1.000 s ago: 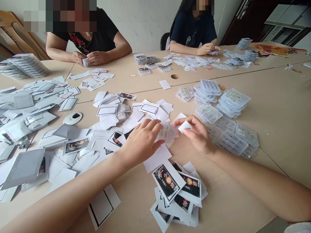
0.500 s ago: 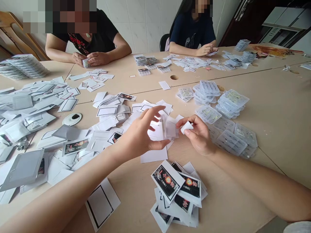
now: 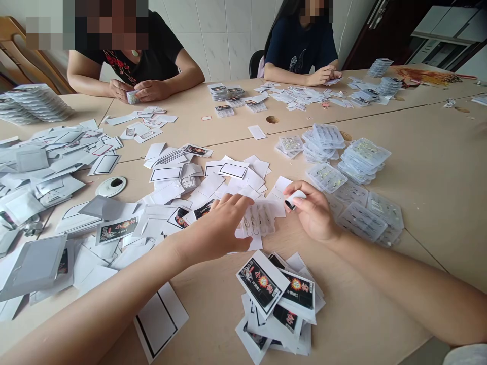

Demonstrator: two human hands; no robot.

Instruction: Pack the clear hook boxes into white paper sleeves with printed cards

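My left hand [image 3: 224, 223] is over the middle of the table, palm down, fingers apart, at the left edge of a clear plastic case [image 3: 261, 219] with hooks inside. The case lies on white cards. To its right, my right hand [image 3: 314, 210] pinches a small rolled white card [image 3: 296, 198] with a dark edge between thumb and fingers. Nearer to me is a pile of black printed cards [image 3: 262, 284] with red and orange lettering.
Stacked clear cases [image 3: 363, 157] stand right of my right hand. Loose white cards [image 3: 49, 157] cover the left side, near a round table grommet [image 3: 111, 186]. Two people sit across the table, a person in black [image 3: 162, 45] and a person in navy [image 3: 297, 48].
My left hand has lowered and turned palm down over the clear case, which now lies flat instead of on edge. The rolled card in my right hand has tilted.
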